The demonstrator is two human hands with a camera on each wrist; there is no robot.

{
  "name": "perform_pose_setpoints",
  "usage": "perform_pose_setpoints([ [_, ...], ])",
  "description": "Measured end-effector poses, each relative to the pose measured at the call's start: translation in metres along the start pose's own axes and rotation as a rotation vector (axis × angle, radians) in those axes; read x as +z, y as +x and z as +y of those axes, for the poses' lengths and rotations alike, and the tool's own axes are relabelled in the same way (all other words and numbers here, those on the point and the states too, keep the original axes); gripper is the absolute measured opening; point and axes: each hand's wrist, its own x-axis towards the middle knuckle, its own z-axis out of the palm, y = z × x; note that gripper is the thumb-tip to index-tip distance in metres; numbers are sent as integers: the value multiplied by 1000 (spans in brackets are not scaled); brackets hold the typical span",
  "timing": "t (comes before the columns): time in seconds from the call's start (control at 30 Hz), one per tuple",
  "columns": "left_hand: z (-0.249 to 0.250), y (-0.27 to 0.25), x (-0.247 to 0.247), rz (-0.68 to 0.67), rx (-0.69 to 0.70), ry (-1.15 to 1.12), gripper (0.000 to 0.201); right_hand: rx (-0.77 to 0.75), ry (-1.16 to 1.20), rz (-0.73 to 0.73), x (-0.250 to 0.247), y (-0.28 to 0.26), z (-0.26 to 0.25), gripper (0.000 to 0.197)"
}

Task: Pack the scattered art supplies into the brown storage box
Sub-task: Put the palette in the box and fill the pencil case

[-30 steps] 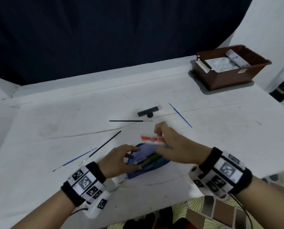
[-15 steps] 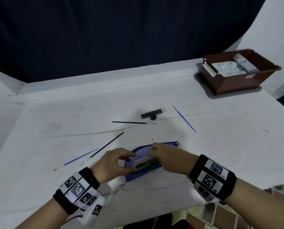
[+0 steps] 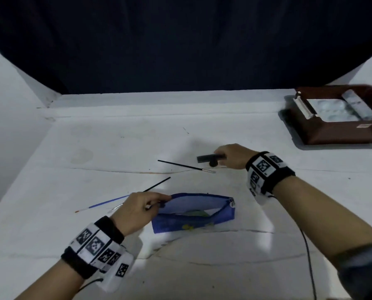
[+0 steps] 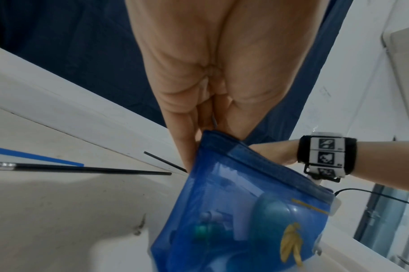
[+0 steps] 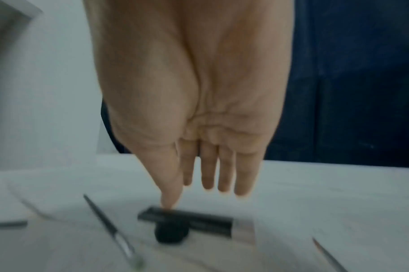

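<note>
Head view: right hand (image 3: 232,155) reaches the flat black rectangular stick (image 3: 211,158) near the middle of the white table (image 3: 94,245); its long axis runs left-right, across the fingers. Right wrist view shows fingers straight and together, thumb tip touching the stick's top edge. Left hand (image 3: 137,210) pinches the open blue translucent zip pouch (image 3: 193,213) near the front edge. Brown plastic storage box (image 3: 336,132) sits at the far right corner.

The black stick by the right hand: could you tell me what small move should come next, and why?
Probably close the right hand on the black stick: its straight fingers only reach it, thumb touching, while the left hand holds the blue pouch open.
</note>
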Motion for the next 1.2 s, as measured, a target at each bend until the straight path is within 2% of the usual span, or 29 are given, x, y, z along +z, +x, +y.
perform_pose_setpoints([
  [0.07,1,0,1,27,-22,-27,43,-35,21,19,10,18,5,47],
  [0.17,2,-2,4,52,-23,-56,39,-98,-21,45,31,33,9,44],
  [0.3,0,-4,7,75,-20,-66,39,-32,-215,180,46,38,18,48],
  [0.43,-2,-4,10,73,-20,-95,46,-40,-68,182,46,35,21,30],
  [0.5,-2,-4,9,64,-21,-82,44,-39,-74,190,46,32,21,23],
  [0.67,3,-7,7,61,10,-69,42,-26,-96,236,57,21,17,30],
  [0.8,4,-9,10,96,11,-125,34,-4,137,247,43,2,4,27],
  [0.9,9,-11,13,107,-10,-176,23,-112,428,321,16,-35,-29,22],
  [0.93,10,-12,13,93,-30,-195,26,-166,553,287,12,-49,-44,23],
  [1.03,13,-14,8,32,-95,-246,47,-327,902,66,20,-81,-83,23],
  [1.1,12,-15,4,-17,-81,-227,55,-377,812,-18,39,-85,-95,27],
  [1.2,6,-17,1,-49,-63,-208,50,-468,344,-70,68,-79,-95,35],
])
